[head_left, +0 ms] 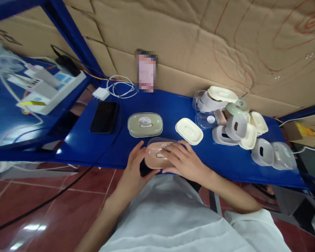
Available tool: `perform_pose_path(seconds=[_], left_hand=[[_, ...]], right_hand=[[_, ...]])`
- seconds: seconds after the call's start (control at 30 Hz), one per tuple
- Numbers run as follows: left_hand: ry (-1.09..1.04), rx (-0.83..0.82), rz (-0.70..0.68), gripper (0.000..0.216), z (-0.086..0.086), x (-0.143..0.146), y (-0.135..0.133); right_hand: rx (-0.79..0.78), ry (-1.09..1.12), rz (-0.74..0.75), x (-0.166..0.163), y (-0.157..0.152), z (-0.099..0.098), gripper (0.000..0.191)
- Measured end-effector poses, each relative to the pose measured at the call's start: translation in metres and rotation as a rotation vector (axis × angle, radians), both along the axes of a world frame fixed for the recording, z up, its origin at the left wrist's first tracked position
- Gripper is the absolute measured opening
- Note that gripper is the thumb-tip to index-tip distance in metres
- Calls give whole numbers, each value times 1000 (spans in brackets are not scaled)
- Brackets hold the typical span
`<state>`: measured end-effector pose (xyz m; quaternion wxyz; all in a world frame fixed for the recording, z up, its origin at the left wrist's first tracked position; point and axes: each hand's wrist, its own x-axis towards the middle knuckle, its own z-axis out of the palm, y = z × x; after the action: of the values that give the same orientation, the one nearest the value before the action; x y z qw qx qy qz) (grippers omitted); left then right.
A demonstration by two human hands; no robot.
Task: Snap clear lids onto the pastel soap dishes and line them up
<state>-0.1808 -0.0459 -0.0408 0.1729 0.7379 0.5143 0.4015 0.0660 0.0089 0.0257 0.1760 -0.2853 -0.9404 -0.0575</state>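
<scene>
Hands curled at blue tabletop (173, 108) edge, left hand (134, 161) and right hand (182, 160) both in closed grip around pink oval plastic box (155, 157), clear lid under right fingers (173, 148).

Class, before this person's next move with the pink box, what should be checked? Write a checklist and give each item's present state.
1. Both hands on the pink box: ok. The left hand grips its left end and the right hand lies over its top.
2. Box resting on the blue table: cannot tell. It is at the front edge and its underside is hidden.
3. Clear lid seated all round: cannot tell. The right hand covers most of it.
4. Neighbours apart from the box: ok. The green box and cream tray lie behind it, not touching.
5. Black phone away from the hands: ok. It lies off to the left.
</scene>
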Motion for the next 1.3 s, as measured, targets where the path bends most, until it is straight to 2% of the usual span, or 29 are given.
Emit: perform_pose_path(seconds=[0.07, 0.17, 0.3, 0.6, 0.8, 0.97, 1.2, 1.3], left_hand=[[29, -10, -25, 77, -1, -3, -1], [89, -3, -59, 67, 0, -5, 0], [101, 64, -62, 61, -2, -6, 1], [68, 167, -55, 59, -13, -9, -1], [127, 282, -17, 61, -20, -10, -7], [119, 187, -7, 61, -16, -10, -4], [89, 60, -21, 54, -8, -16, -1], [83, 30, -23, 53, -10, -20, -2]], right_hand=[[-78, 13, 33, 0, -6, -8, 39], [-78, 81, 74, 2, -8, -25, 28], [-100, 106, 149, 11, -6, -40, 36], [-36, -28, 249, 21, -6, -37, 52], [-131, -72, 235, 23, -7, -36, 56], [-215, -41, 167, 17, -3, -37, 47], [-75, -90, 202, 15, -1, -34, 58], [-83, -81, 194, 12, -1, -37, 59]])
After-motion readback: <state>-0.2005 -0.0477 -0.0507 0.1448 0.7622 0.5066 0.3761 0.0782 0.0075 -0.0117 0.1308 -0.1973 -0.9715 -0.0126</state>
